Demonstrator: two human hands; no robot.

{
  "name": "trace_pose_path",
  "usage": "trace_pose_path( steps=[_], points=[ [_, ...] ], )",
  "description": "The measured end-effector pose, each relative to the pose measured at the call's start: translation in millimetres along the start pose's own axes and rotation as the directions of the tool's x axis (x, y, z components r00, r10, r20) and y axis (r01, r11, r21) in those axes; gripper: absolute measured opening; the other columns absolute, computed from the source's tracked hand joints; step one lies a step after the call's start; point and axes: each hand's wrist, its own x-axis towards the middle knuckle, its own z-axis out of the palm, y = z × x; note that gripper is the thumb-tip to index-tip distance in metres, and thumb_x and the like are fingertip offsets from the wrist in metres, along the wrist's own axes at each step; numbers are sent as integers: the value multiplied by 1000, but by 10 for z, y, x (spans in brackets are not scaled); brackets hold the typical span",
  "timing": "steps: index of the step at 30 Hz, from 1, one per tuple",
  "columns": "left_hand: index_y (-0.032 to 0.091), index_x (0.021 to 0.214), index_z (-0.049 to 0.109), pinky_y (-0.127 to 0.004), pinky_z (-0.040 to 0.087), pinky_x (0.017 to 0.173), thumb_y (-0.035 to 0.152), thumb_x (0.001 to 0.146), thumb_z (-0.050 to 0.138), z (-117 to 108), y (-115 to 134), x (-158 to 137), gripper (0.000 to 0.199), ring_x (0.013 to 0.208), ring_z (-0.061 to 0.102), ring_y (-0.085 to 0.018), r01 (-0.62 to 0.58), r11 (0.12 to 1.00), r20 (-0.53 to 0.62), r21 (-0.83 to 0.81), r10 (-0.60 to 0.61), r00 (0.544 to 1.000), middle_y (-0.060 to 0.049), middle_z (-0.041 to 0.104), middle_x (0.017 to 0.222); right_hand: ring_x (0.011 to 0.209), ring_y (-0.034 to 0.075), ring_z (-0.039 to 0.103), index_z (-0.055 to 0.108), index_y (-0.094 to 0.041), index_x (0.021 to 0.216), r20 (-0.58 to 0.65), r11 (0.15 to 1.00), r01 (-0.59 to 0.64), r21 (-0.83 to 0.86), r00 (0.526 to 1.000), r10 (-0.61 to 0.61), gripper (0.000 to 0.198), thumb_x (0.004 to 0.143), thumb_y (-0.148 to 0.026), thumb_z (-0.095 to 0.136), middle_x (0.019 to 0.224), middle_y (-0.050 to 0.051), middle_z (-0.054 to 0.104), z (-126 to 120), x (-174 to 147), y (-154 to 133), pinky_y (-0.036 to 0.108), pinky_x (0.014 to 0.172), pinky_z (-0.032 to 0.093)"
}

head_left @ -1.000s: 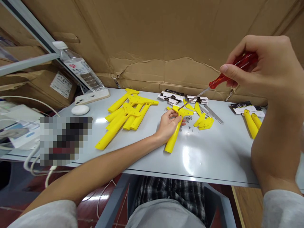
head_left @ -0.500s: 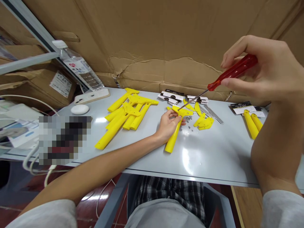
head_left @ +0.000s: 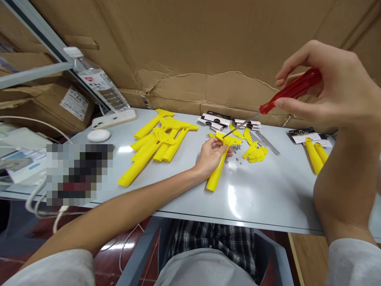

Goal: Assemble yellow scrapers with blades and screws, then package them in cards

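Note:
My left hand [head_left: 210, 155] grips a yellow plastic scraper handle [head_left: 216, 174] near its wide head and keeps it on the grey table. In my right hand [head_left: 327, 85] is a screwdriver [head_left: 290, 91] with a clear red grip, held between thumb and fingers. Its thin shaft slants down to the left, and the tip meets the head of the scraper handle; the exact contact point is too small to make out. Just right of my left hand lie several small screws [head_left: 237, 148] and flat yellow plates [head_left: 256, 154].
Several yellow scraper handles [head_left: 139, 165] are piled to the left. Metal blades [head_left: 268, 143] and printed cards [head_left: 216, 119] lie at the back. Two more yellow handles [head_left: 314, 157] rest at right. A bottle [head_left: 101, 85], a phone [head_left: 114, 119] and a white oval case [head_left: 99, 135] stand left.
The fingers of my right hand have shifted slightly around the screwdriver grip. My left hand and the scraper handle stay in place; the view has moved a little.

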Motion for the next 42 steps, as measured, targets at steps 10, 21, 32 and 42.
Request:
trace_pose_path(
  steps=[10, 21, 32, 42],
  points=[
    [16, 97, 63, -38, 67, 78, 20, 82, 82, 3, -2, 0, 25, 78, 78, -19, 6, 1000, -8, 7, -6, 1000, -8, 70, 104, 66, 15, 64, 69, -32, 98, -49, 999, -10, -40, 999, 8, 32, 72, -24, 86, 80, -2, 69, 31, 15, -8, 31, 57, 53],
    [14, 97, 63, -40, 68, 79, 14, 84, 76, 1, 0, -2, 18, 76, 77, -19, 4, 1000, -13, 12, -3, 1000, -8, 68, 104, 76, 17, 71, 68, -30, 103, -20, 996, 39, 83, 999, -37, 43, 66, -15, 86, 84, -2, 72, 37, 0, -23, 27, 55, 54],
    [15, 97, 63, -40, 68, 80, 16, 84, 78, -4, -5, -5, 20, 80, 77, -20, 3, 1000, -17, 20, -3, 1000, -10, 69, 108, 81, 19, 71, 68, -33, 105, 29, 997, 31, 73, 999, -33, 43, 68, -19, 85, 96, 0, 74, 17, -10, -72, 31, 56, 54],
    [15, 98, 63, -35, 68, 75, 15, 84, 76, -10, -8, -2, 19, 76, 77, -18, 3, 1000, -15, 26, -3, 1000, -7, 70, 102, 78, 15, 68, 66, -28, 101, 18, 996, -15, -92, 1000, 17, 25, 85, -37, 83, 87, -1, 70, 16, -2, -76, 34, 66, 52]
  ],
)
